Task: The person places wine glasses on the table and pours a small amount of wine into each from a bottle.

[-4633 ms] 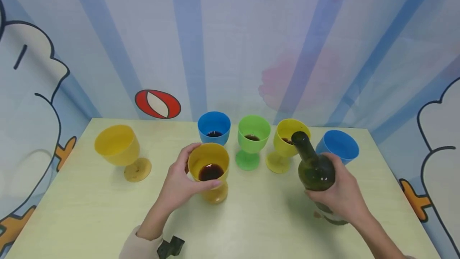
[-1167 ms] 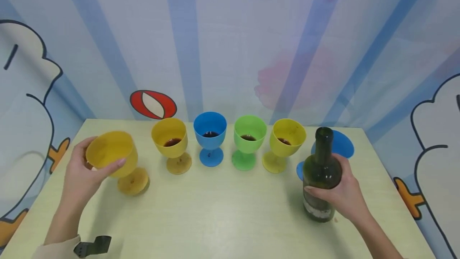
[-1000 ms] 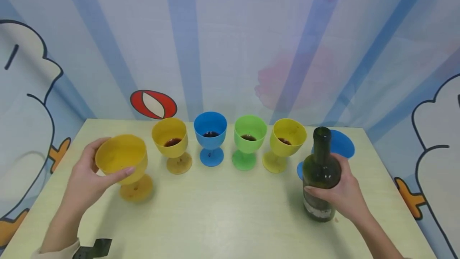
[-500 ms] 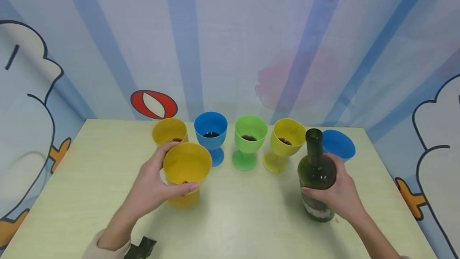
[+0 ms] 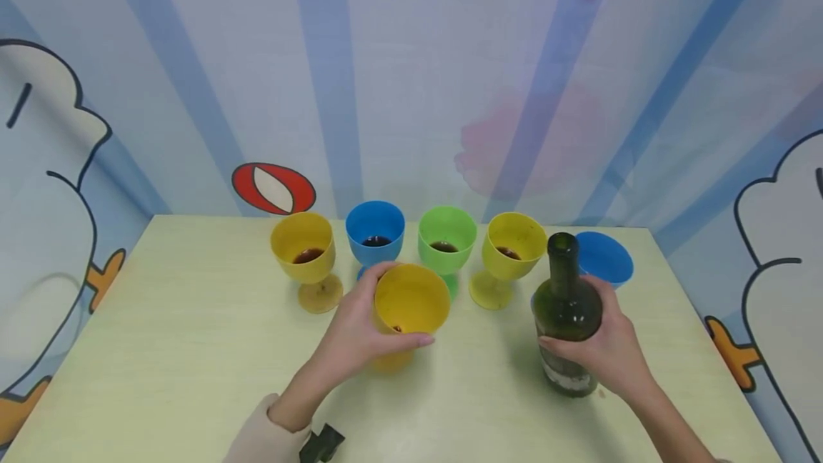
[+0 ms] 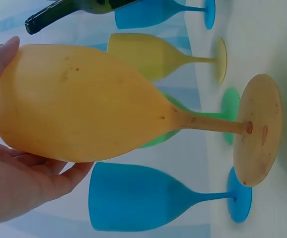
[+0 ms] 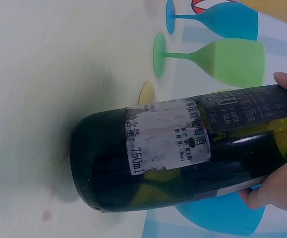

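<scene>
My left hand (image 5: 360, 334) grips the bowl of an orange-yellow goblet (image 5: 414, 299), thumb on the near side, at the middle of the table. Inside the goblet only a small dark spot shows. In the left wrist view its stem and round foot (image 6: 257, 131) are in sight; whether the foot touches the table I cannot tell. At the right, my right hand (image 5: 607, 345) holds a dark green wine bottle (image 5: 569, 309) round its body, neck up and uncorked. The right wrist view shows its white 750ml label (image 7: 168, 136). Any wine inside is hard to make out.
Behind the hands stand an orange-yellow goblet (image 5: 302, 245), a blue goblet (image 5: 375, 231), a green goblet (image 5: 446, 234) and a yellow goblet (image 5: 512, 245), each with dark liquid. Another blue goblet (image 5: 606, 257) is partly behind the bottle. A printed curtain (image 5: 411, 91) hangs behind the table (image 5: 193, 363).
The goblet now in my left hand came from the far left to the middle. Another orange-yellow goblet, held earlier, now stands in the back row. The bottle went from leaning to upright.
</scene>
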Tool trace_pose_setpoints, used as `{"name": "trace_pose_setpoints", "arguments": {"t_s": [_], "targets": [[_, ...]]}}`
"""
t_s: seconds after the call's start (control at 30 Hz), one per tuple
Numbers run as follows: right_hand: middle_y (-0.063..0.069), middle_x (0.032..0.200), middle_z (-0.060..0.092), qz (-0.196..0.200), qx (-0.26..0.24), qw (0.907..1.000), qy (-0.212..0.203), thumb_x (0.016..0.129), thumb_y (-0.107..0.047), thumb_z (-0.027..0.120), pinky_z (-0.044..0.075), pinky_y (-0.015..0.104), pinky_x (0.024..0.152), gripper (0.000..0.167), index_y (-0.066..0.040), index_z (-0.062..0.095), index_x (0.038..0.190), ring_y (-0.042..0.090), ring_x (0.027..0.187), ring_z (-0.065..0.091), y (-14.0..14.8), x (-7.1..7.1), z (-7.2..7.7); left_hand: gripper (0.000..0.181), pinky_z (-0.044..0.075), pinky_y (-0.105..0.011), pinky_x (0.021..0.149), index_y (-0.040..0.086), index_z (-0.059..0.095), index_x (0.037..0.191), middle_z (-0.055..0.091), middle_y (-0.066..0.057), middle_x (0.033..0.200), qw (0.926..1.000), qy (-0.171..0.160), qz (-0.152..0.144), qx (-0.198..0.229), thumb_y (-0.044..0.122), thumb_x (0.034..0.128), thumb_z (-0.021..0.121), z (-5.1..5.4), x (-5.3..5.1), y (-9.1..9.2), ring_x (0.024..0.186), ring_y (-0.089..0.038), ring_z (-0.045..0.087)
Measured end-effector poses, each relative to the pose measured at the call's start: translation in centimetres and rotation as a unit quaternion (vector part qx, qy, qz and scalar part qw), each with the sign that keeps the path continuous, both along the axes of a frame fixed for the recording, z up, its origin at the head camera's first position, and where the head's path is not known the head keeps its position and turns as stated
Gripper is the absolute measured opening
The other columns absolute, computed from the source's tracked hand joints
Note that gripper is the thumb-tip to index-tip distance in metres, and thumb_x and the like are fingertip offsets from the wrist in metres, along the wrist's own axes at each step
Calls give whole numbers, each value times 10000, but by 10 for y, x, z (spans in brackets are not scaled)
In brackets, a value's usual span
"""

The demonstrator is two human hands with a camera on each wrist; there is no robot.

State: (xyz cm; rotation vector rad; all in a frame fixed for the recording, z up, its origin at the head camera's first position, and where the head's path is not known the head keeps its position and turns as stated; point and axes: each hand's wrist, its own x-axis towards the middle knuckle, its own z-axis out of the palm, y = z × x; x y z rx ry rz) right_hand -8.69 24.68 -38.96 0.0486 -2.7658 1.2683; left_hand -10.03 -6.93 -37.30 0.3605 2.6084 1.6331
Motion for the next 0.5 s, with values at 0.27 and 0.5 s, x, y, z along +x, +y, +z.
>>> {"name": "trace_pose_setpoints", "arguments": {"t_s": [0.27, 0.5], "targets": [[240, 1216, 466, 35, 14, 9997, 262, 601, -158, 854, 400, 590, 811, 928, -50, 283, 1325, 427, 1077, 476, -3, 2, -3, 894, 411, -434, 905, 120, 380, 1327, 500, 24, 1220, 9999, -8, -67, 154, 313, 597, 857, -2, -1, 11, 1082, -178, 459], [265, 1225, 449, -42, 52, 9995, 323, 605, -149, 849, 393, 595, 814, 940, -24, 269, 1334, 440, 1082, 463, -2, 3, -2, 905, 401, -437, 921, 107, 372, 1335, 492, 6, 1240, 10000, -13, -37, 8, 304, 598, 857, -3, 0, 11, 1095, -189, 458]]}}
